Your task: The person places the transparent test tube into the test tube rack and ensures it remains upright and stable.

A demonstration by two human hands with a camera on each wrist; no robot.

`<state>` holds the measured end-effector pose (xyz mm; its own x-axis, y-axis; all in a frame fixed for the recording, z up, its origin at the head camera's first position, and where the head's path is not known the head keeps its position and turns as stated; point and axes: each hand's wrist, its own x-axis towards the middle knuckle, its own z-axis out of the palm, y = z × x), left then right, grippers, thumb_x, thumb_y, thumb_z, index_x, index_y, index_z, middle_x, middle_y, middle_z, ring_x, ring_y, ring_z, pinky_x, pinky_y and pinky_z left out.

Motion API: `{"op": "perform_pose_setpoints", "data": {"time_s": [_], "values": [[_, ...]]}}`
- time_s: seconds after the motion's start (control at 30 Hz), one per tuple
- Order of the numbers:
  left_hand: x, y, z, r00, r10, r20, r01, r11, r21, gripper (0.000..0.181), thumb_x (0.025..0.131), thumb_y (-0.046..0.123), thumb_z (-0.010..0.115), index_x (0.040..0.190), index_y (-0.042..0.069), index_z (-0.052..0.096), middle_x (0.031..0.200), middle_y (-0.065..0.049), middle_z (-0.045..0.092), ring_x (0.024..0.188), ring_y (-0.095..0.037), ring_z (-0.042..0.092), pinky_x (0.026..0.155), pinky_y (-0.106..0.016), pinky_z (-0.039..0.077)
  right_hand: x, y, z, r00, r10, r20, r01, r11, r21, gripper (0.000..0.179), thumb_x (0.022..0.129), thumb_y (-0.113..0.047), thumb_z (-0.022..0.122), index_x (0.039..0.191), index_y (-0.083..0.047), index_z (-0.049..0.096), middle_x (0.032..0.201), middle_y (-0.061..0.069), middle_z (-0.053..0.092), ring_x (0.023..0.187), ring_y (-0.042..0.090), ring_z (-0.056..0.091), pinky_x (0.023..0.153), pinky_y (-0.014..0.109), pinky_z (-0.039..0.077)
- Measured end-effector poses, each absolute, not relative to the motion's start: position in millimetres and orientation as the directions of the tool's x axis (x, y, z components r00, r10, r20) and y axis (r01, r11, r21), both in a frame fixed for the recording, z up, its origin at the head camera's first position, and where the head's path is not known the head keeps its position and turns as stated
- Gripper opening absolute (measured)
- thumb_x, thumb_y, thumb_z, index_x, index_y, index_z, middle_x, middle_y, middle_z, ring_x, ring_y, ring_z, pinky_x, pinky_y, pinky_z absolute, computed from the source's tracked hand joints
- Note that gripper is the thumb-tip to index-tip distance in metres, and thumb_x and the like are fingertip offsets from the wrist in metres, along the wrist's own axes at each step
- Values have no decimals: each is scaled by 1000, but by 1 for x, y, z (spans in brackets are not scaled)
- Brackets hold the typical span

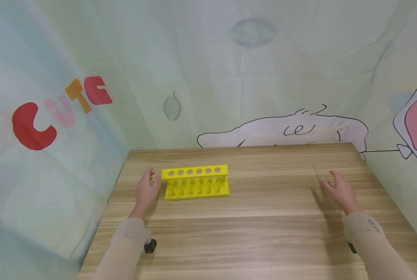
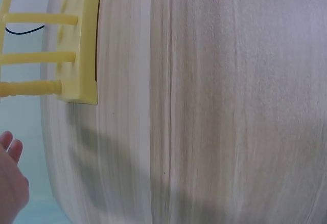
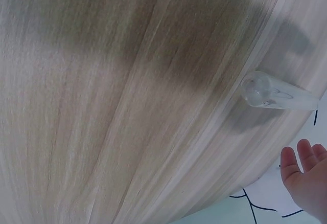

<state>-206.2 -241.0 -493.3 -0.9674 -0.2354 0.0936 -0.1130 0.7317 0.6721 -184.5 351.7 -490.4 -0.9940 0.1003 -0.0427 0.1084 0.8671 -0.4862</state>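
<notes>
A yellow test tube rack (image 1: 196, 171) stands on the wooden table, with a row of round holes along its top and pegs along its base. Beside its left end is my left hand (image 1: 148, 190), loosely bent and holding nothing. The left wrist view shows part of the rack (image 2: 82, 55) and the fingers (image 2: 15, 150) apart from it. Toward the table's right side, a clear glass test tube (image 3: 281, 95) slants along the thumb side of my right hand (image 1: 341, 192). My right fingers (image 3: 305, 155) are spread and not curled round it. Whether the thumb touches the tube I cannot tell.
The wooden table (image 1: 257, 233) reaches back to a printed cloth backdrop (image 1: 208, 77) at its far edge. Cloth also hangs along the left and right sides. Dark wrist-camera mounts sit under both sleeves.
</notes>
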Motion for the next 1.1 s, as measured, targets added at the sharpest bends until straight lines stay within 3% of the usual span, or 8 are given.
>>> {"op": "perform_pose_setpoints", "data": {"time_s": [0.67,1.1], "values": [[-213,-230,-496,-962,-270,41,-151,650,744,53,93,38,36,135,8,29,131,-17,43,118,-33,42,97,-45,35,-188,350,-497,-993,112,-36,112,802,-587,68,92,-41,37,131,13,22,128,40,28,108,53,35,88,60,31],[-216,-224,-502,-959,-281,43,-148,623,768,52,93,38,36,135,7,31,128,-17,45,115,-32,44,96,-45,36,-192,349,-500,-987,133,-89,160,765,-624,69,92,-39,39,132,14,19,129,40,26,111,53,33,90,60,30]]}}
